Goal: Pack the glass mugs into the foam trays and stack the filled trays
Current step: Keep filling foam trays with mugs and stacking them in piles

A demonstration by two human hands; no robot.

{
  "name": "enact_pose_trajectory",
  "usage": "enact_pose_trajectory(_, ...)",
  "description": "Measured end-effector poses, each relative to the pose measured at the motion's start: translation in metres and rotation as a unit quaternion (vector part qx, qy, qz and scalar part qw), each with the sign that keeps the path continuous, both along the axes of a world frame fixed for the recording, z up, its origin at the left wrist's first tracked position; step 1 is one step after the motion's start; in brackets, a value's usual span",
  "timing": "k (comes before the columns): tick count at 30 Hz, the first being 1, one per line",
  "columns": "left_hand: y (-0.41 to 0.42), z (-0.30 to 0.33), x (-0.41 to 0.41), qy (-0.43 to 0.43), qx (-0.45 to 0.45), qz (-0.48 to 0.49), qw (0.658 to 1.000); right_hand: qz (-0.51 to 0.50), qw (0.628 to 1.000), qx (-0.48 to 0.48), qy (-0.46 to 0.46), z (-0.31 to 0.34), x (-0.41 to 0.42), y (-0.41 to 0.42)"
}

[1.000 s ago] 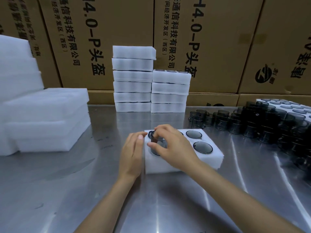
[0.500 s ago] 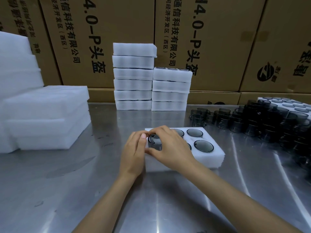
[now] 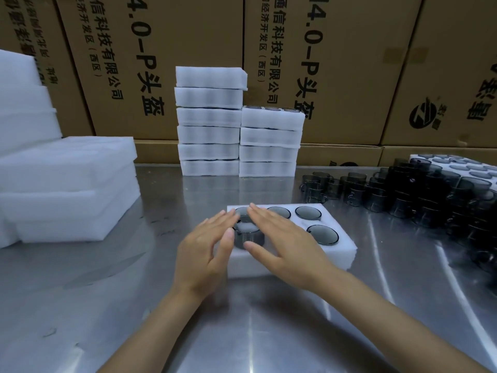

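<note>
hands (image 3: 242, 246) covering tray's (image 3: 347, 249) near-left holes

Plain white all over the foam tray (image 3: 347, 247) up front, same white on the two filled stacks (image 3: 209, 121) at the back and the bigger foam slabs (image 3: 67, 189) off to the left. Smoky dark grey, see-through, on the mug (image 3: 248, 234) half sunk in the tray, going nearly black over in the loose mugs (image 3: 430, 195) on the right. Brushed silver-grey worktop (image 3: 107, 305) with pale glare streaks, and brown cardboard boxes (image 3: 188, 36) behind with black printed lettering and a round black logo.
</note>
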State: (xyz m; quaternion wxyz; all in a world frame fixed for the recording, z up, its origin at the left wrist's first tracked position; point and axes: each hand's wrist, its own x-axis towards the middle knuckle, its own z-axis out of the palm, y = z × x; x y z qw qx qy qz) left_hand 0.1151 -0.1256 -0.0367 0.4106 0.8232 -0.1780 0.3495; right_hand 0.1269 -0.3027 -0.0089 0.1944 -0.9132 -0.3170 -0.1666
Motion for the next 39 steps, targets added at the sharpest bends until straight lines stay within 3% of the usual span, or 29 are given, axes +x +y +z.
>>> enact_pose_trajectory(7,0.005,-0.002,0.0,-0.001,0.15,0.037,0.988,-0.015,0.995,-0.089,-0.037,-0.014,0.0,-0.004)
enact_pose_trajectory(13,0.014,0.004,0.005,-0.059,0.31,0.046,0.948,-0.025,0.992,-0.114,-0.057,-0.017,-0.003,0.001)
enact_pose_trajectory(21,0.01,-0.006,-0.02,0.073,0.277,0.025,0.958,-0.034,0.992,-0.11,-0.057,-0.021,-0.005,-0.002)
enact_pose_trajectory(24,0.009,-0.014,-0.028,0.162,0.203,0.022,0.965,-0.039,0.997,0.043,-0.046,-0.016,-0.009,-0.011)
enact_pose_trajectory(27,0.002,-0.016,-0.033,0.292,0.074,0.073,0.951,-0.155,0.955,0.25,-0.043,-0.012,-0.011,-0.036)
enact_pose_trajectory(29,-0.004,-0.014,-0.031,0.375,0.024,0.092,0.922,-0.253,0.901,0.347,0.059,-0.011,-0.01,-0.052)
enact_pose_trajectory(31,-0.014,-0.01,-0.025,0.416,0.038,0.095,0.904,-0.297,0.847,0.407,0.17,-0.011,-0.011,-0.063)
enact_pose_trajectory(34,-0.027,-0.005,-0.022,0.428,0.0,0.08,0.9,-0.231,0.768,0.53,0.277,-0.011,-0.016,-0.063)
enact_pose_trajectory(37,-0.038,0.001,-0.016,0.403,-0.093,0.082,0.907,-0.21,0.735,0.582,0.278,-0.013,-0.017,-0.063)
enact_pose_trajectory(39,-0.041,0.004,-0.014,0.361,-0.182,0.033,0.914,-0.203,0.695,0.628,0.284,-0.012,-0.016,-0.061)
